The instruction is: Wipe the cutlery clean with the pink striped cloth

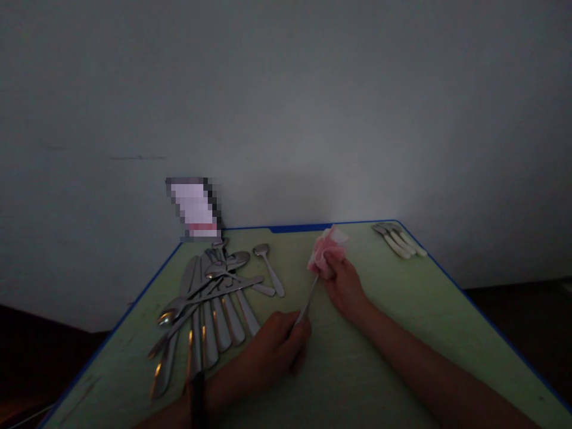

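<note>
Near the middle of the table, my left hand (283,336) is closed around the handle of a metal piece of cutlery (309,301). Its far end disappears into a crumpled pink and white cloth (328,250), so I cannot tell whether it is a spoon, fork or knife. My right hand (344,283) is shut on the cloth, pinching it around that hidden end. To the left of my hands lies a pile of metal cutlery (217,298), with spoons and knives crossing one another. One small spoon (269,268) rests at the pile's right side.
Several pieces of cutlery with pale handles (400,241) lie together at the table's far right corner. A blurred phone-like screen (194,205) stands at the far left corner. The pale green table (402,316) has a blue edge and meets a grey wall (313,119).
</note>
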A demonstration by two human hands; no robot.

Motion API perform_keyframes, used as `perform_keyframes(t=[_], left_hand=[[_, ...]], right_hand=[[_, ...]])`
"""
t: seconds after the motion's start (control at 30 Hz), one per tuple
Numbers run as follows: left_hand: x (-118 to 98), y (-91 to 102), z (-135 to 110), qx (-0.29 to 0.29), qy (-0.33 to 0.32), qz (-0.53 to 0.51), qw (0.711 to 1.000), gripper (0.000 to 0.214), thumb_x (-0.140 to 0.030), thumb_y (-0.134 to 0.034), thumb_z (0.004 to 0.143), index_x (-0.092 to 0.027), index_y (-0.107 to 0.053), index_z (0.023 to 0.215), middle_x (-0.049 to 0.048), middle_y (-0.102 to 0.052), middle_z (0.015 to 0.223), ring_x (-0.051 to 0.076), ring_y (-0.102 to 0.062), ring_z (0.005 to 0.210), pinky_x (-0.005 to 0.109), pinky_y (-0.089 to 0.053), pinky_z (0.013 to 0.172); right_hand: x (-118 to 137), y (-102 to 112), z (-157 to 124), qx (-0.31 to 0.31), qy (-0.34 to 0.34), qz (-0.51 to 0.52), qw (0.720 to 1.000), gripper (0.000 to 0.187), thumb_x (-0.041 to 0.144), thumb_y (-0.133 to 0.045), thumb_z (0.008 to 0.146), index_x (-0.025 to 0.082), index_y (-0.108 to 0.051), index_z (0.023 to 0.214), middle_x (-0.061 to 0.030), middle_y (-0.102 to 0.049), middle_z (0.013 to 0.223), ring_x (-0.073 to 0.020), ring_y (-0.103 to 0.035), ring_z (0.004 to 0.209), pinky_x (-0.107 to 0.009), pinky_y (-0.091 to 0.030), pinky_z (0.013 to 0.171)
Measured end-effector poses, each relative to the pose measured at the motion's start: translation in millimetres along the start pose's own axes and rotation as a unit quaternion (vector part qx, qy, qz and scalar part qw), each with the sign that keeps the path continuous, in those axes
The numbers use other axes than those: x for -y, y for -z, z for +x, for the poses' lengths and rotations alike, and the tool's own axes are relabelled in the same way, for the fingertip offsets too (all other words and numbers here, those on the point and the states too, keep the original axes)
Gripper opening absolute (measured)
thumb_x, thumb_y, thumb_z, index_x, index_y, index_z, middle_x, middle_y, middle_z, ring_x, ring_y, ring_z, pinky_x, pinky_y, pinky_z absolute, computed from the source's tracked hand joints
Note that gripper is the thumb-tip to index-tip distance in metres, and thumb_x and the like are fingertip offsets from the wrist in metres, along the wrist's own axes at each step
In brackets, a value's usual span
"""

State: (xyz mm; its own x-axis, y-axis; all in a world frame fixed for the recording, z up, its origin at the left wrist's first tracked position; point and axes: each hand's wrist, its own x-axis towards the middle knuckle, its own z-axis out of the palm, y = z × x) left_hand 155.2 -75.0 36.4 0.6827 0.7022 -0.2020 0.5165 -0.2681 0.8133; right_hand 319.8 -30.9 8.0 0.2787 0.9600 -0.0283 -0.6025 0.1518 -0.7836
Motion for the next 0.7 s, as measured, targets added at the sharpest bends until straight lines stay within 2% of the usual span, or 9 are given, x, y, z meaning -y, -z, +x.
perform_keyframes(t=[0.07,0.13,0.23,0.3,0.4,0.6,0.7], left_hand=[[-3,1.6,-2,0.004,0.004,0.005,1.0,0.049,-0.039,-0.026,0.092,-0.017,-0.045,0.053,-0.0029,-0.046,0.049,0.011,-0.05,0.053,0.021,-0.04,0.063],[-6,2.2,-3,-0.004,0.003,-0.005,1.0,0.049,-0.041,-0.026,0.092,-0.018,-0.045,0.053,-0.0028,-0.046,0.05,0.011,-0.05,0.055,0.021,-0.04,0.065],[-7,1.0,-2,-0.012,-0.004,-0.055,0.998,0.048,-0.041,-0.024,0.093,-0.017,-0.05,0.061,-0.002,-0.05,0.056,0.012,-0.051,0.059,0.022,-0.041,0.068],[-4,-0.5,0,-0.017,-0.009,-0.111,0.994,0.042,-0.041,-0.024,0.093,-0.016,-0.055,0.08,-0.0025,-0.051,0.059,0.011,-0.05,0.058,0.022,-0.041,0.063],[-1,-1.7,2,-0.03,-0.007,-0.164,0.986,0.036,-0.041,-0.029,0.093,-0.017,-0.049,0.109,-0.0026,-0.052,0.064,0.011,-0.048,0.058,0.021,-0.04,0.056],[1,-2.7,3,-0.039,0.001,-0.167,0.985,0.039,-0.042,-0.03,0.092,-0.015,-0.047,0.114,-0.0052,-0.041,0.058,0.01,-0.04,0.052,0.02,-0.033,0.048],[1,-2.5,2,-0.034,0.007,-0.158,0.987,0.036,-0.042,-0.033,0.091,-0.016,-0.049,0.11,-0.0051,-0.041,0.06,0.01,-0.039,0.053,0.02,-0.033,0.049]], right_hand=[[-3,4,1,0.005,0.012,-0.105,0.994,0.017,0.031,-0.067,0.068,0.016,-0.062,0.074,-0.0009,-0.064,0.075,-0.0112,-0.056,0.067,-0.024,-0.046,0.066],[-5,8,4,0.01,0.002,-0.144,0.989,0.021,0.033,-0.067,0.066,0.015,-0.063,0.076,-0.0019,-0.064,0.074,-0.0111,-0.056,0.065,-0.024,-0.045,0.064],[-3,13,10,0.013,-0.019,-0.117,0.993,0.017,0.028,-0.068,0.063,0.015,-0.062,0.074,-0.0009,-0.064,0.073,-0.0114,-0.057,0.066,-0.026,-0.046,0.068],[0,14,12,0.023,-0.036,-0.084,0.996,0.013,0.021,-0.067,0.061,0.016,-0.061,0.071,-0.0002,-0.064,0.073,-0.0118,-0.057,0.069,-0.026,-0.046,0.071],[6,11,12,0.048,-0.052,-0.052,0.996,0.014,0.014,-0.063,0.06,0.016,-0.061,0.074,-0.0009,-0.065,0.079,-0.0124,-0.058,0.074,-0.025,-0.046,0.073],[9,10,9,0.047,-0.056,-0.037,0.997,0.018,0.017,-0.068,0.06,0.016,-0.06,0.076,0.0005,-0.064,0.079,-0.0107,-0.058,0.074,-0.025,-0.046,0.075],[6,11,9,0.086,-0.035,-0.06,0.994,0.019,0.026,-0.069,0.064,0.017,-0.061,0.078,0.0004,-0.063,0.077,-0.0111,-0.058,0.072,-0.026,-0.047,0.074]])
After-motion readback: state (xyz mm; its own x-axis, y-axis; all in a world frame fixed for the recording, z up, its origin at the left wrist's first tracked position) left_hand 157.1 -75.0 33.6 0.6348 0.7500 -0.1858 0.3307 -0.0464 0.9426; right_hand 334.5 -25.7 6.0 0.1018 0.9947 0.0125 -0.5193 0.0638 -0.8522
